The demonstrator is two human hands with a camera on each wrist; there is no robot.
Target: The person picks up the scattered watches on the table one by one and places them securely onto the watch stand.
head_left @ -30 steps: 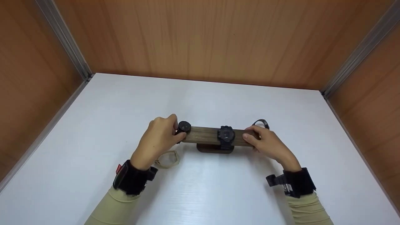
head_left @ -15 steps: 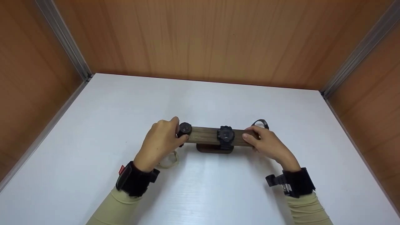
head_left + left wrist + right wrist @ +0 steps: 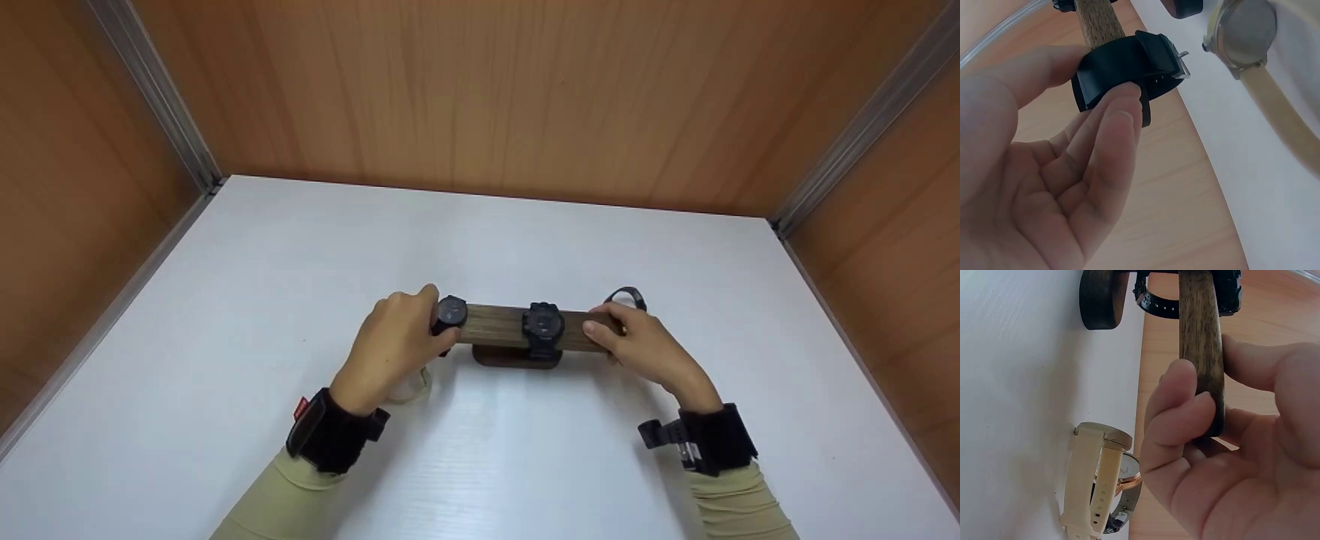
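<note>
Dark wooden bar [image 3: 499, 326] of a watch stand spans between both hands above the white table [image 3: 525, 465]; no readable writing shows on anything. The left hand [image 3: 394, 341] pinches a black watch [image 3: 452, 310] at the bar's left end. The right hand [image 3: 645, 345] grips the bar's right end. A second black watch [image 3: 542, 324] sits mid-bar. A beige-strapped watch [image 3: 1241, 34] lies on the table below the left hand.

dark brown wood-grain bar [image 3: 499, 327], black watches [image 3: 543, 323], white table [image 3: 525, 240], and what looks like a cream strap [image 3: 1088, 486].
</note>
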